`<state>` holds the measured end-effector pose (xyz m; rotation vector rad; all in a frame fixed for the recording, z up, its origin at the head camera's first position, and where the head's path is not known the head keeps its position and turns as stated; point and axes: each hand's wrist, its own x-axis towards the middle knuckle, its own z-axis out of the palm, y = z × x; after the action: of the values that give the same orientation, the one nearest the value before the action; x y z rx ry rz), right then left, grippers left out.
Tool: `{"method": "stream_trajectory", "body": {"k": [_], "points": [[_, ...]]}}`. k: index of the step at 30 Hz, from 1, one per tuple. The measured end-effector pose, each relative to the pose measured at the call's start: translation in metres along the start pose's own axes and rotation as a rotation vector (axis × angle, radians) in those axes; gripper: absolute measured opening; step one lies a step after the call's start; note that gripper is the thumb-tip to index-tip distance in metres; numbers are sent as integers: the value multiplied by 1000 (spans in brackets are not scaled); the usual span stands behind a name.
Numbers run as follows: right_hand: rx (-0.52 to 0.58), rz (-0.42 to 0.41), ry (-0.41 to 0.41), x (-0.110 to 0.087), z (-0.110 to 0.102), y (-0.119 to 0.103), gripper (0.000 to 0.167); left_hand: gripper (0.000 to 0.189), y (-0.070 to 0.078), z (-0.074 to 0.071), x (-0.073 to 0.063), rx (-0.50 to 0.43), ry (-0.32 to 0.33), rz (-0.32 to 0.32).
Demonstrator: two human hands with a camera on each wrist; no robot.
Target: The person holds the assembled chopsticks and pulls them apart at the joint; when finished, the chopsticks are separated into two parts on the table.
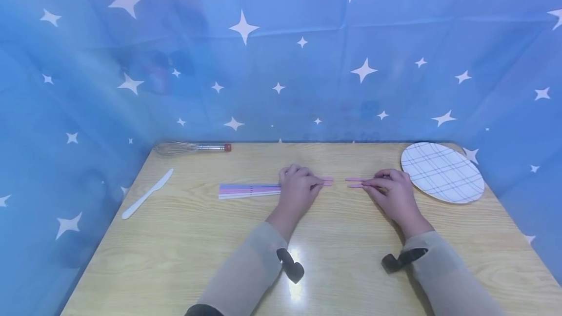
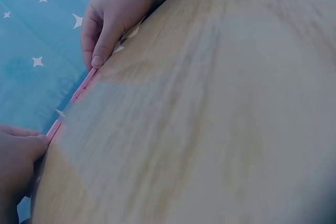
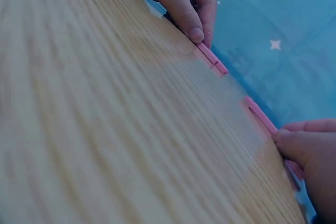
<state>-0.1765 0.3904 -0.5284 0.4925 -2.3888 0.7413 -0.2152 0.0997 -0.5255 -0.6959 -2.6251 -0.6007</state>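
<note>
Where hands [image 1: 298, 190] grip, pink sticks [image 1: 356, 182] vanish.

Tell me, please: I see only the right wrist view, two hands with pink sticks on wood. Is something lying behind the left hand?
Observer: Yes. The left hand grips a bundle of pink, purple and white sticks that runs out to its left.
Operator: What is beside the right hand?
Observer: The right hand pinches two pink sticks, and a checked plate lies close on its right.
Operator: Anything more?
Observer: A whisk lies at the back left, and a white knife lies nearer, on the left.
</note>
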Motion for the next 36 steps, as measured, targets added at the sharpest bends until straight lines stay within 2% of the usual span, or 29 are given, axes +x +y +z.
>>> {"method": "stream_trajectory", "body": {"k": [6,14,19,25,31,36], "points": [[6,13,-3,5,1,-1,16,12,0,-3,1,-4,-13,0],[11,45,-6,7,2,-3,14,11,1,1,3,4,-9,-9],[-5,73,-23,8,0,-4,20,14,3,2,4,-13,6,-20],[-29,111,-68,9,-1,-5,18,20,7,1,6,-34,-36,-68],[-19,114,-65,8,2,-3,12,18,7,0,8,7,-76,-77],[-17,107,-61,8,4,-3,12,17,5,-1,8,13,-77,-70]]}}
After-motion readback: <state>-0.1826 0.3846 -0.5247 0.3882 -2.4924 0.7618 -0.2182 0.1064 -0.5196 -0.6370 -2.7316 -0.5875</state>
